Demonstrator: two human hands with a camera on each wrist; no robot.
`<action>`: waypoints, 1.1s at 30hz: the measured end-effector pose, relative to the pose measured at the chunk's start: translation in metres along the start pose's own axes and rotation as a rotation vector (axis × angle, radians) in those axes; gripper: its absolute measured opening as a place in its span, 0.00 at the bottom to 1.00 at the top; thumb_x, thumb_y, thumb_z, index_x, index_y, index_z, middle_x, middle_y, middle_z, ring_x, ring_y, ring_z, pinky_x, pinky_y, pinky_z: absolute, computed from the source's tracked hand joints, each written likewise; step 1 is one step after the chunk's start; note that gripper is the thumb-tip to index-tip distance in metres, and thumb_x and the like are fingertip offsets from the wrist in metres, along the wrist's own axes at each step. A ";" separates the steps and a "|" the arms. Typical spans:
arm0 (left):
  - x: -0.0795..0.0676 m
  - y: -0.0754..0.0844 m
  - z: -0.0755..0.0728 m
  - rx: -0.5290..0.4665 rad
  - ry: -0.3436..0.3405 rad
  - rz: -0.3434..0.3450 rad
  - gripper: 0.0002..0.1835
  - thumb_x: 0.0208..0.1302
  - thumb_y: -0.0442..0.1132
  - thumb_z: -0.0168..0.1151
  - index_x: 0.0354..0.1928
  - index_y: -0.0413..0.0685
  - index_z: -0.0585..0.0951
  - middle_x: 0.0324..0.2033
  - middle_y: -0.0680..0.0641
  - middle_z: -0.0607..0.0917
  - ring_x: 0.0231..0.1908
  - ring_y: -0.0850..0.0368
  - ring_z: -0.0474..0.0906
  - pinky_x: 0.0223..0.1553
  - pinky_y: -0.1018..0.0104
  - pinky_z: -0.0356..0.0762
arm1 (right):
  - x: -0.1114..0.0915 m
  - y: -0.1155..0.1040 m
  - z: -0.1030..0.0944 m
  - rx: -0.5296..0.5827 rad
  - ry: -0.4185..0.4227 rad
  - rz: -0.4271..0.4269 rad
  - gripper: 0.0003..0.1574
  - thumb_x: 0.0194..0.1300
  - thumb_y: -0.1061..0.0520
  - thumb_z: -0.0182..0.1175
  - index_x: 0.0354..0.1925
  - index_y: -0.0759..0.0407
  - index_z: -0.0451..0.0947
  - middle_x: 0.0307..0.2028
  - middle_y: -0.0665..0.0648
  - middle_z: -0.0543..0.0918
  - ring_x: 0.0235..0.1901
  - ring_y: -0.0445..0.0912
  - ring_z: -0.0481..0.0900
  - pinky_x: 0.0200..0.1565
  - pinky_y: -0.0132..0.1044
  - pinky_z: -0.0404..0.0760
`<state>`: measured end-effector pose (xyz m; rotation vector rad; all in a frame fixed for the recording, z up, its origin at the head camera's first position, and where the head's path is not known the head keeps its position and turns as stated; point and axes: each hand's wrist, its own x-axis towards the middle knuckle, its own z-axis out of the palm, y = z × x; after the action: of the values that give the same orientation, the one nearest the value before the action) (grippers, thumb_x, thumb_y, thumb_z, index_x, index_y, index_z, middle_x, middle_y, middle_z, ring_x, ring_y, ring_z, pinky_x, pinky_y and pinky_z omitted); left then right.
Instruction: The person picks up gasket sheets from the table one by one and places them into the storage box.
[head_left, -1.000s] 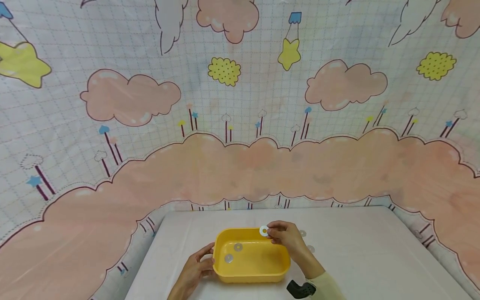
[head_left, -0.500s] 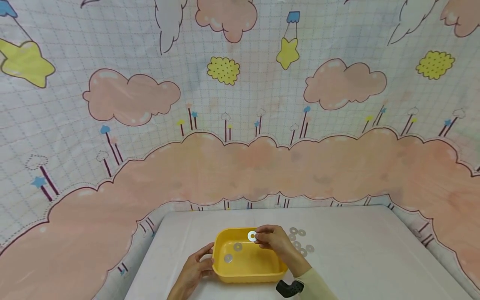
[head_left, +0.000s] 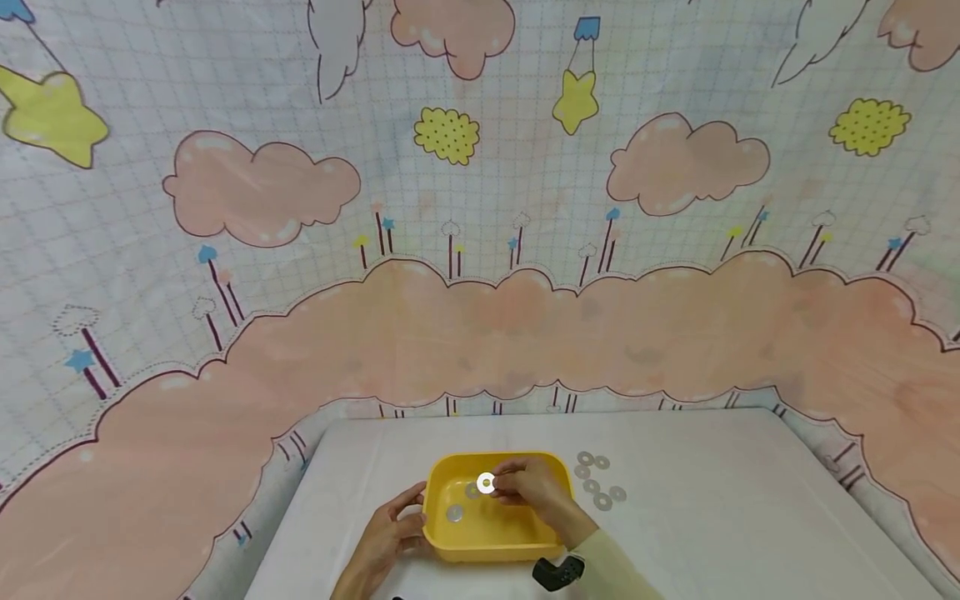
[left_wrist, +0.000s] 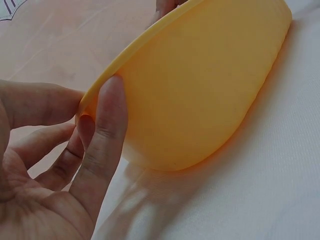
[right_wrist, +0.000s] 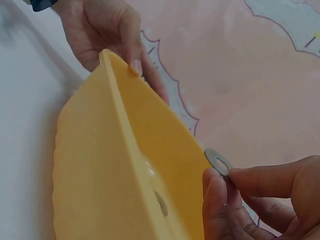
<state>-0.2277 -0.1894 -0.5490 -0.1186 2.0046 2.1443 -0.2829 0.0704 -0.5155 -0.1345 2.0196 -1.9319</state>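
A yellow plastic bin [head_left: 498, 552] stands on the white table. My left hand [head_left: 381, 537] grips its left end, pinching the rim between thumb and fingers [left_wrist: 111, 110] in the left wrist view. Over the inside of the bin, my right hand [head_left: 531, 487] pinches a flat metal washer [right_wrist: 212, 156] by its edge, thumb against fingertips. Two more washers lie on the bin's floor toward the left: one washer [head_left: 454, 514] in plain sight, the other [head_left: 470, 491] partly covered by the held one.
Right of the bin, several loose metal washers [head_left: 602, 502] lie on the white tabletop [head_left: 712, 500]. A cloth backdrop [head_left: 487, 333] printed with clouds and stars hangs behind the table. A dark band [head_left: 558, 573] sits at my right wrist.
My right hand has carried the washer leftward and a little down, from the bin's far right rim to above its inside. Loose washers formerly behind that hand now show. The left hand keeps its grip.
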 end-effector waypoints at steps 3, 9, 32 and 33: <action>0.000 0.001 -0.001 0.003 -0.002 0.001 0.37 0.61 0.30 0.60 0.73 0.35 0.61 0.53 0.44 0.72 0.32 0.58 0.81 0.36 0.65 0.84 | 0.003 0.001 0.004 -0.009 -0.007 0.027 0.13 0.63 0.64 0.63 0.44 0.71 0.80 0.32 0.57 0.87 0.29 0.44 0.87 0.33 0.33 0.86; 0.000 0.001 0.000 -0.002 -0.008 -0.015 0.38 0.61 0.31 0.60 0.73 0.36 0.60 0.54 0.44 0.71 0.32 0.58 0.81 0.37 0.65 0.84 | 0.010 0.006 0.007 -0.062 0.011 0.073 0.09 0.61 0.66 0.63 0.41 0.70 0.81 0.29 0.57 0.86 0.27 0.45 0.87 0.32 0.34 0.86; -0.004 0.005 0.001 -0.001 -0.011 -0.035 0.37 0.63 0.31 0.59 0.74 0.36 0.59 0.55 0.43 0.71 0.33 0.54 0.82 0.37 0.64 0.84 | 0.007 0.013 0.011 -0.180 -0.023 0.131 0.08 0.60 0.69 0.61 0.39 0.69 0.83 0.25 0.60 0.87 0.20 0.43 0.83 0.29 0.38 0.87; -0.005 0.005 0.000 0.000 -0.010 -0.035 0.37 0.63 0.31 0.59 0.74 0.37 0.59 0.55 0.43 0.71 0.33 0.54 0.82 0.37 0.64 0.84 | 0.006 0.012 0.011 -0.196 -0.015 0.127 0.08 0.60 0.69 0.61 0.39 0.69 0.83 0.25 0.60 0.86 0.20 0.42 0.83 0.29 0.38 0.87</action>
<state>-0.2239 -0.1897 -0.5429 -0.1413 1.9824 2.1190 -0.2830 0.0590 -0.5282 -0.0665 2.1500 -1.6506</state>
